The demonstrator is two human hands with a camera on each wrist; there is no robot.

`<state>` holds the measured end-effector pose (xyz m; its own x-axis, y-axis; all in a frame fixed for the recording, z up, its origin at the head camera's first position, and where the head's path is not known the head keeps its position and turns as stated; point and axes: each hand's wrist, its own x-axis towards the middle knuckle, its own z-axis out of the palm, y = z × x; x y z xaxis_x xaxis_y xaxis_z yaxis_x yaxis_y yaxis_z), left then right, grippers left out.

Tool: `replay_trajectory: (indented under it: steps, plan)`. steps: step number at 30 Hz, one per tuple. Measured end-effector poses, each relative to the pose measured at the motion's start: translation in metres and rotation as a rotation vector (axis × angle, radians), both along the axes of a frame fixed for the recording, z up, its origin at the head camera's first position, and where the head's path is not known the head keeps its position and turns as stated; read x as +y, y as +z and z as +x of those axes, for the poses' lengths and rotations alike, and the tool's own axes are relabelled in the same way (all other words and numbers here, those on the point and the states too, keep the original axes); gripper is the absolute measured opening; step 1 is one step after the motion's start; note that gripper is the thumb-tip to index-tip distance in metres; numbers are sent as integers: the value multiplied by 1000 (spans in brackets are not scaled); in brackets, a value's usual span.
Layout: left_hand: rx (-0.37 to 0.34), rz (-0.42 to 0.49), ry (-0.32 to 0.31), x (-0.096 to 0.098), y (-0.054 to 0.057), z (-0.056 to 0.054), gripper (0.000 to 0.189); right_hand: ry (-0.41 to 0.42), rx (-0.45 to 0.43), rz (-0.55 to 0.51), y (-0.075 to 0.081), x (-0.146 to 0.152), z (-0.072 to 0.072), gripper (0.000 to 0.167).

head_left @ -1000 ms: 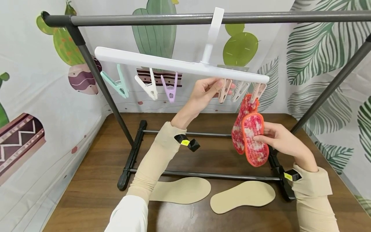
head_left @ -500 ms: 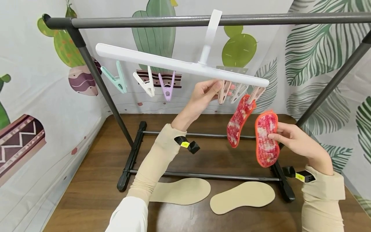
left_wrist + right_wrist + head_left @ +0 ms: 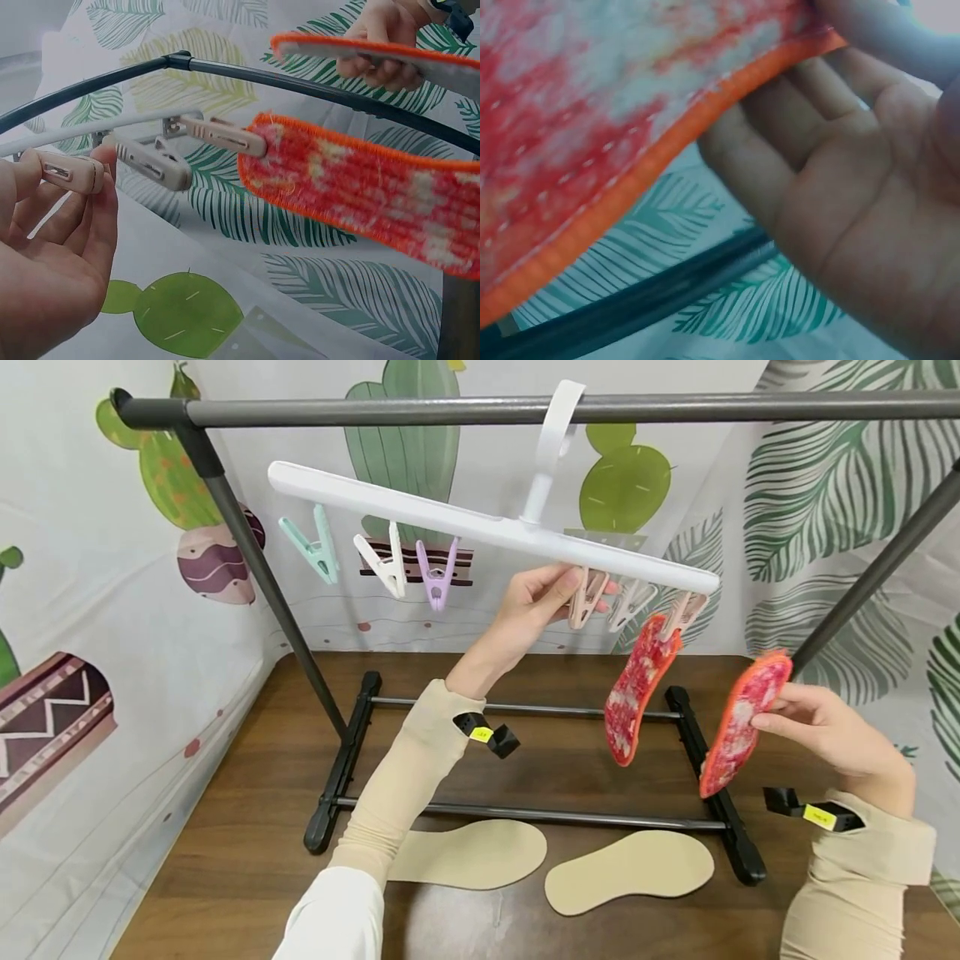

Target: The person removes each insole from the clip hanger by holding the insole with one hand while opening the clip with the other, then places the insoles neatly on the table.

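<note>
In the head view, the left sleeve (image 3: 401, 777) hides one end of a beige insole (image 3: 480, 853); the rack (image 3: 375, 412) runs off at right. The held insole (image 3: 742, 727) (blurred and cropped in the right wrist view) hides part of the right hand (image 3: 851, 739). Marks on the yellow label (image 3: 820, 816) are too small to read. The hung insole (image 3: 360, 191) runs off the left wrist view's right edge.

Bright, even head view, soft glare on tabletop (image 3: 555, 764), dimmer, blurry right wrist view

Head view looks forward-down; nearer wrist views share held insole (image 3: 741, 727)
</note>
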<state>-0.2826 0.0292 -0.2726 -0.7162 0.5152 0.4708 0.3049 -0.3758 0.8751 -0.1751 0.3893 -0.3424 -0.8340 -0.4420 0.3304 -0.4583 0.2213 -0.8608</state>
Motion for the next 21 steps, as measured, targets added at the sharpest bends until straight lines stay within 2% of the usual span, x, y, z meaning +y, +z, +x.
replay_trajectory:
  steps: [2,6,9,14,19,21]
  plan:
    - [2,-10,4,0,1,0,36,75,15,-124,-4,8,1,44]
    - [25,-26,-15,-1,2,1,36,310,-5,-410,-11,18,0,40]
    - [36,-31,-31,-1,2,1,36,413,-23,-537,-14,23,1,39]
    - [68,-41,-39,-2,1,1,35,490,-22,-615,-17,29,1,39]
    - [129,-50,-56,-2,0,2,36,506,-5,-691,-20,37,-1,36]
    - [128,-48,-65,-3,0,2,37,538,10,-754,-22,41,-4,33]
